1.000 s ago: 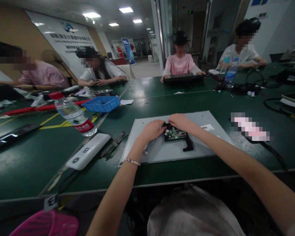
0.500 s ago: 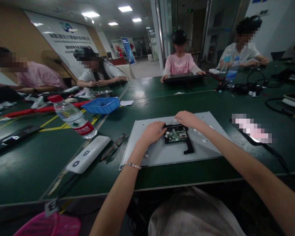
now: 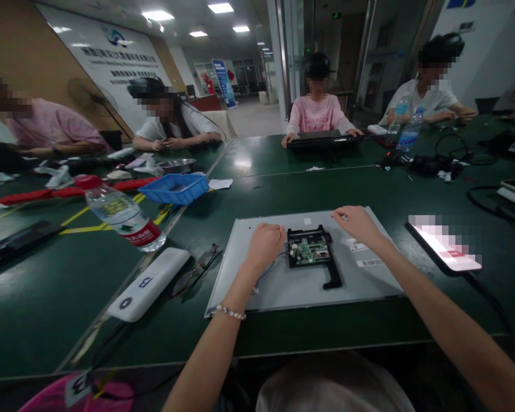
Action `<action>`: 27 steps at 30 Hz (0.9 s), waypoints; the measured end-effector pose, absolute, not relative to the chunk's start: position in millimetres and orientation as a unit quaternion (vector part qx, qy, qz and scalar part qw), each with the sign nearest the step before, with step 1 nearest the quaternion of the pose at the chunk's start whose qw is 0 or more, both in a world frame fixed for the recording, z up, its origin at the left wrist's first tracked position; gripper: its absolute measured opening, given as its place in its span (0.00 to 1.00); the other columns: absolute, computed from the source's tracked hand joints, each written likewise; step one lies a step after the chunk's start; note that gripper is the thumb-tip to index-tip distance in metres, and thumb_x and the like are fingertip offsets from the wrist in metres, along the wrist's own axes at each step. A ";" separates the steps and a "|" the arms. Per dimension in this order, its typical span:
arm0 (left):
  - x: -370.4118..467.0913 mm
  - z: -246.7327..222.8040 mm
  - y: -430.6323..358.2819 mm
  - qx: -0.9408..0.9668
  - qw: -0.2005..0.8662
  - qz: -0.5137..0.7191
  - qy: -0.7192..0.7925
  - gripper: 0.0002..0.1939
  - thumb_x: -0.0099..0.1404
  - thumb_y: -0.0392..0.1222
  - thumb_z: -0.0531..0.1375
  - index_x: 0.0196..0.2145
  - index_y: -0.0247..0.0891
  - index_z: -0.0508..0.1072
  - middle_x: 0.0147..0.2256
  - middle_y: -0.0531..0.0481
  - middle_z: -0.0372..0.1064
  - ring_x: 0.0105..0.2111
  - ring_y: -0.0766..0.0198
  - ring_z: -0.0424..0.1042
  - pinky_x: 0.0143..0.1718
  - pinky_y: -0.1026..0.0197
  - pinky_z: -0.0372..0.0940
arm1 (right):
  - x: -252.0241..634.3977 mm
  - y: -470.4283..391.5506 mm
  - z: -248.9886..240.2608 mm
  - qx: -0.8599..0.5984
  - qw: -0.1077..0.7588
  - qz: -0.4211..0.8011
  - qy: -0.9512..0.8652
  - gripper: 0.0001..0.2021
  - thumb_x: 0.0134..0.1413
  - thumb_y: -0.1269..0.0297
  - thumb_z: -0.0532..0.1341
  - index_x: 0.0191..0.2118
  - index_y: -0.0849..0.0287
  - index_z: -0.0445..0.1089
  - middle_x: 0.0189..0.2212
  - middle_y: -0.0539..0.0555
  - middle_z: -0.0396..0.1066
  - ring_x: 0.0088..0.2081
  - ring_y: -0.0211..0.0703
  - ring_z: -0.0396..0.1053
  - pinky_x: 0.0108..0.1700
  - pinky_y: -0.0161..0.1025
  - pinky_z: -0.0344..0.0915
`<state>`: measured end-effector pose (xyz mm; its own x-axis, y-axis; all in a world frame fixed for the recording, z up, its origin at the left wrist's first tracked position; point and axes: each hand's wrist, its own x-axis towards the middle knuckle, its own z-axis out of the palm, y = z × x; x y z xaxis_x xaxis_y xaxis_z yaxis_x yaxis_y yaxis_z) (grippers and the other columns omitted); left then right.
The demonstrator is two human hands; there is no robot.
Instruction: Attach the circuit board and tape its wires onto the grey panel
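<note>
A grey metal panel (image 3: 240,286) lies flat on the green table in front of me. On it sits a black plastic bracket (image 3: 332,274) around a green circuit board (image 3: 309,250). My left hand (image 3: 266,245) is just left of the bracket, its fingers curled closed; whatever they may hold is hidden. A thin cable (image 3: 264,277) runs from the board's side down past that hand. My right hand (image 3: 357,226) is over the panel, right of the bracket's top corner and apart from it. Its fingers are pinched together, and any small thing in them cannot be made out.
Left of the panel lie eyeglasses (image 3: 195,269), a white power bank (image 3: 150,286) and a tilted water bottle (image 3: 126,217). Farther back is a blue tray (image 3: 175,189). A lit phone (image 3: 448,243) with a cable lies to the right. Several people sit across the table.
Both hands have come away from the bracket's upper edge; the right one moved rightward, the left slightly off its corner. The bracket's top now shows. The whole view has shifted slightly.
</note>
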<state>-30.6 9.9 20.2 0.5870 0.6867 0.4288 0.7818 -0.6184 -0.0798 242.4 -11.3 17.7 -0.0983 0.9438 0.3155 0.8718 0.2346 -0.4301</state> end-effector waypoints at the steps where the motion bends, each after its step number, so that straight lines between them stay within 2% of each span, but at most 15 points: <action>1: -30.5 21.1 9.3 -0.880 0.131 -0.185 -0.416 0.24 0.70 0.36 0.45 0.20 0.34 0.70 0.20 0.46 0.68 0.23 0.62 0.67 0.35 0.57 0.58 | 242.6 -10.3 16.8 -0.621 0.263 0.068 -0.735 0.16 0.61 0.60 0.51 0.37 0.60 0.75 0.36 0.56 0.76 0.39 0.45 0.71 0.41 0.35 0.60; 9: -32.3 23.1 5.9 -0.889 0.153 -0.242 -0.357 0.24 0.70 0.41 0.49 0.16 0.36 0.67 0.18 0.51 0.64 0.21 0.66 0.64 0.30 0.59 0.55 | 235.4 -6.1 0.9 -0.637 0.222 0.059 -0.736 0.16 0.62 0.62 0.50 0.34 0.58 0.74 0.35 0.56 0.75 0.40 0.44 0.71 0.42 0.36 0.60; 18: -36.6 24.3 8.0 -0.894 0.113 -0.242 -0.360 0.23 0.69 0.35 0.47 0.17 0.37 0.66 0.18 0.51 0.63 0.21 0.67 0.64 0.31 0.59 0.58 | 224.3 -6.0 -1.0 -0.616 0.225 0.079 -0.751 0.14 0.62 0.63 0.50 0.35 0.58 0.72 0.36 0.56 0.73 0.40 0.45 0.69 0.45 0.38 0.61; 27: -36.2 21.4 5.3 -0.904 0.053 -0.204 -0.373 0.22 0.70 0.36 0.44 0.20 0.40 0.67 0.20 0.49 0.65 0.24 0.64 0.66 0.33 0.55 0.60 | 217.1 -8.3 3.4 -0.624 0.197 0.086 -0.751 0.13 0.62 0.63 0.50 0.37 0.57 0.72 0.38 0.56 0.72 0.42 0.46 0.68 0.46 0.40 0.62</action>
